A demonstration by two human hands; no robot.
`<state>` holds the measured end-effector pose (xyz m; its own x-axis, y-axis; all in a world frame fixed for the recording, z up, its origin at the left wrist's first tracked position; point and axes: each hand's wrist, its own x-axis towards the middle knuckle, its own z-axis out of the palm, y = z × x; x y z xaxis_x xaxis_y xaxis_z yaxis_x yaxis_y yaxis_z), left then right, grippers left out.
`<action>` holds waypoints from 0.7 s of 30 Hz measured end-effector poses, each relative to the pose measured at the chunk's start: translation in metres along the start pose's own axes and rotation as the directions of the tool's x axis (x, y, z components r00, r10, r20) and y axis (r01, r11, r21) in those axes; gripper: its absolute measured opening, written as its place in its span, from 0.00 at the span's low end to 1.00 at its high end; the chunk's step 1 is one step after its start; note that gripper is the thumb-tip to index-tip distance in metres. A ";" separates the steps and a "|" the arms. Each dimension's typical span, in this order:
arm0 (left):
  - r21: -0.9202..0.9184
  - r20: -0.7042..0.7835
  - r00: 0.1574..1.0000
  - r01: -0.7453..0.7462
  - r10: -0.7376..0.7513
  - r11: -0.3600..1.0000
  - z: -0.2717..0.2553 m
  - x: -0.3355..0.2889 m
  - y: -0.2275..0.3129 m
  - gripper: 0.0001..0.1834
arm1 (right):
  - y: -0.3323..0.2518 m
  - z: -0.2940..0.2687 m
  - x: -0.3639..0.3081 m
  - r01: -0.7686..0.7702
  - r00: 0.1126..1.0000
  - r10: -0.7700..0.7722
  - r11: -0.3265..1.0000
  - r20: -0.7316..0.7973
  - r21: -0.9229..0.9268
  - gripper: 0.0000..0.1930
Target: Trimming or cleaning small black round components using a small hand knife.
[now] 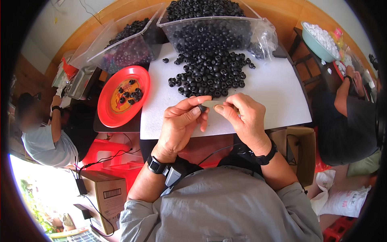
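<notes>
Black piece [202,108] pinched in left grip [180,121], 6 o'clock of black pile [207,76]; pale strip [211,103] pinched in right grip [246,119], piece's 2 o'clock. Piece could be lost into pile if squeezed askew, or scored if strip is over-pushed.

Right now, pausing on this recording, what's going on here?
A person pinches a small black piece in the left hand, while the right hand holds a pale flat strip up to it; the exact contact is too small to tell. Just beyond the hands, a pile of black pieces lies on a white sheet, in front of a filled clear bin. A red plate to the left holds a few more.
</notes>
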<state>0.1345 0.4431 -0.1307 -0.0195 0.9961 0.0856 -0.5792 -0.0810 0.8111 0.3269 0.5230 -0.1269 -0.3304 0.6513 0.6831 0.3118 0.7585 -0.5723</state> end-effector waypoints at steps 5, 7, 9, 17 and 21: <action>0.001 -0.027 1.000 0.005 -0.005 1.000 0.002 0.001 -0.003 0.15 | 0.004 -0.002 -0.002 0.014 1.000 -0.014 1.000 0.006 -0.011 0.15; -0.003 -0.034 0.999 0.008 -0.008 1.000 0.002 0.001 -0.004 0.15 | 0.005 -0.002 -0.003 0.013 1.000 -0.013 1.000 0.009 -0.008 0.15; 0.001 -0.028 1.000 0.004 -0.004 1.000 0.002 0.001 -0.005 0.14 | 0.006 -0.002 -0.003 0.042 0.999 -0.042 0.999 -0.003 -0.013 0.15; -0.013 -0.049 0.997 0.062 -0.063 0.998 0.004 -0.002 0.001 0.14 | 0.003 -0.008 -0.006 0.112 0.993 -0.114 0.985 0.012 0.134 0.15; -0.031 -0.041 0.998 0.046 -0.048 0.998 0.007 -0.002 0.002 0.15 | 0.004 -0.003 -0.004 -0.029 0.998 0.039 0.986 -0.055 0.165 0.16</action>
<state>0.1387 0.4405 -0.1253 -0.0250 0.9994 0.0233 -0.6041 -0.0337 0.7962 0.3316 0.5233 -0.1304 -0.2682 0.6777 0.6846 0.1704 0.7329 -0.6587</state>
